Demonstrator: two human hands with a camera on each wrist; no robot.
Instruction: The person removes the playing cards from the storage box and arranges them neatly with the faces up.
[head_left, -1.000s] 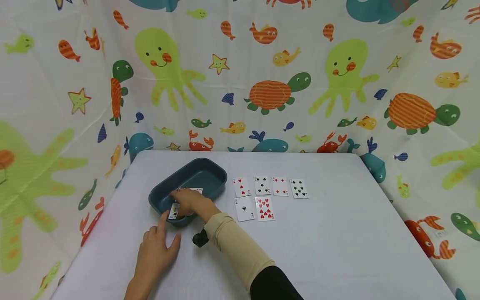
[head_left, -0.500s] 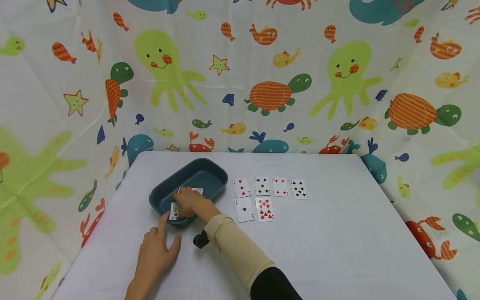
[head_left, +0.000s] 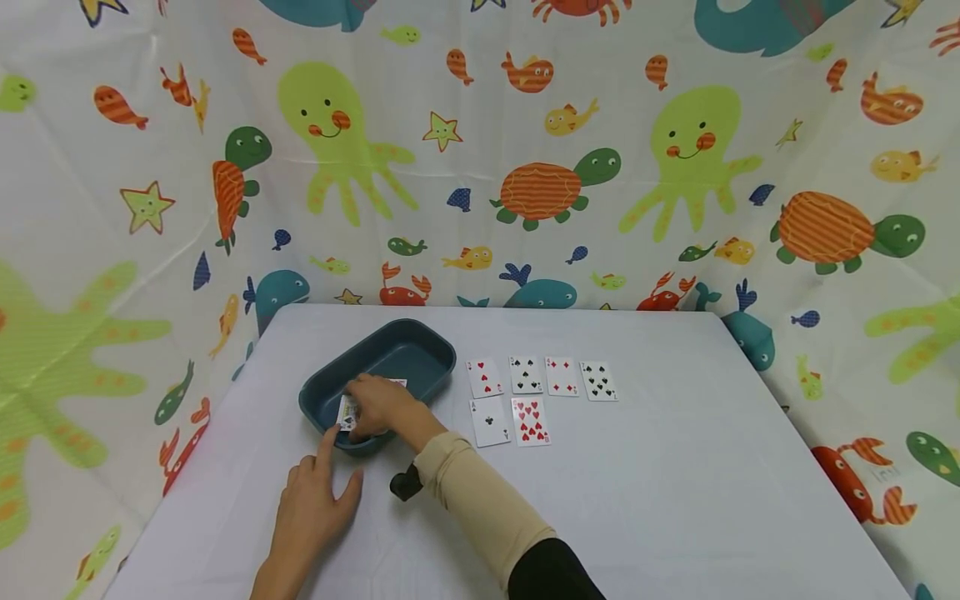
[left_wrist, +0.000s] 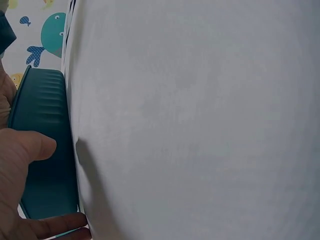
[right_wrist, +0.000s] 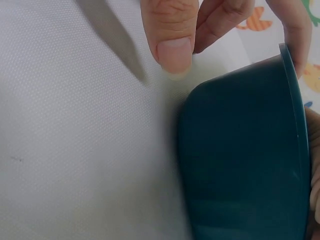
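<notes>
A dark teal tray point(head_left: 318, 417) stands on the white-covered table with playing cards inside. My right hand point(head_left: 382, 408) reaches over its near side, fingers down among the cards. One card point(head_left: 347, 412) shows left of that hand; another point(head_left: 399, 382) peeks out behind it. The right fingertips are hidden, so a grip cannot be made out. My left hand point(head_left: 311, 508) has its fingers spread and its index fingertip at the tray's near left rim. In the left wrist view the left thumb point(left_wrist: 40, 145) lies beside the tray's outer wall point(left_wrist: 47, 175).
Right of the tray, face-up cards lie in two rows: a back row including a three of hearts point(head_left: 484, 378) and a black-suited card point(head_left: 598, 381), and a front row with an ace of clubs point(head_left: 490, 421) and a hearts card point(head_left: 531, 421). A sea-animal curtain hangs behind.
The card left of my right hand has shifted slightly toward the back of the tray and tilted. Both hands are in nearly the same place.
</notes>
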